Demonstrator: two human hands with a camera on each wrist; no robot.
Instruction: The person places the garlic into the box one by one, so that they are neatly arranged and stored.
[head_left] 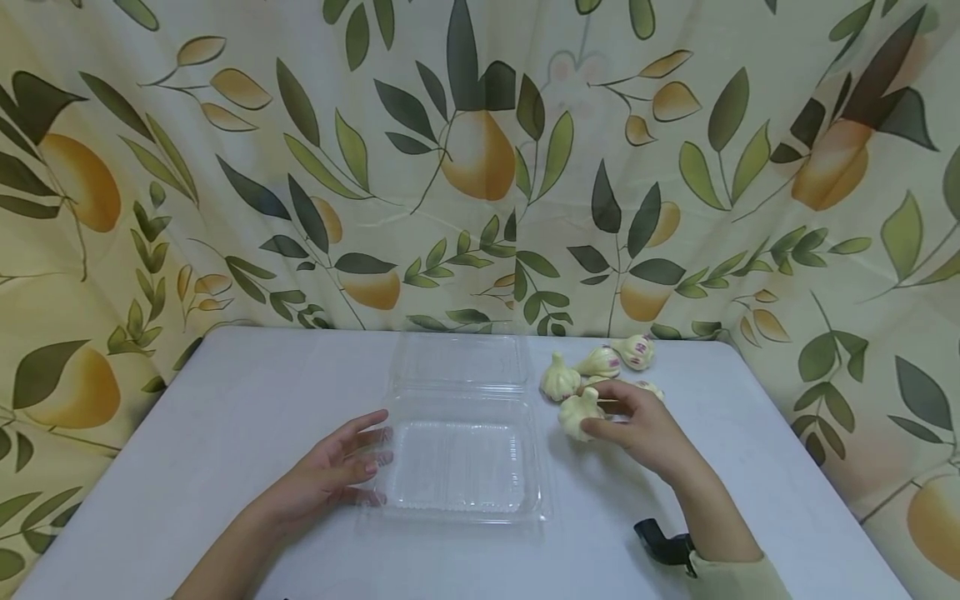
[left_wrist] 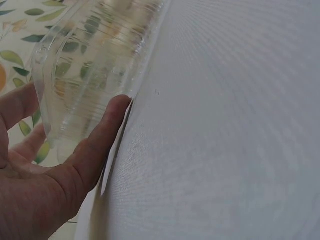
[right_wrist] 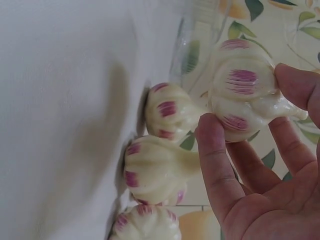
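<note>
A clear plastic clamshell container (head_left: pixel 542 467) lies open in the middle of the table, its lid (head_left: pixel 461 367) folded back. My left hand (head_left: pixel 330 471) is at the container's left side, fingers spread and loosely bent along the rim. In the left wrist view, the thumb (left_wrist: pixel 102 135) lies low by the container wall. My right hand (head_left: pixel 648 429) pinches a garlic bulb (right_wrist: pixel 240 87) between thumb and fingers, to the right of the container and off the table. It is cream with purple streaks. Behind it, several similar garlic bulbs (head_left: pixel 560 379) lie in a cluster, some partly hidden by the hand.
The white table (head_left: pixel 315 367) ends at a curtain (head_left: pixel 480 250) printed with fruit and leaves. A black curved piece (head_left: pixel 663 546) shows at my right wrist, near the sleeve (head_left: pixel 738 579).
</note>
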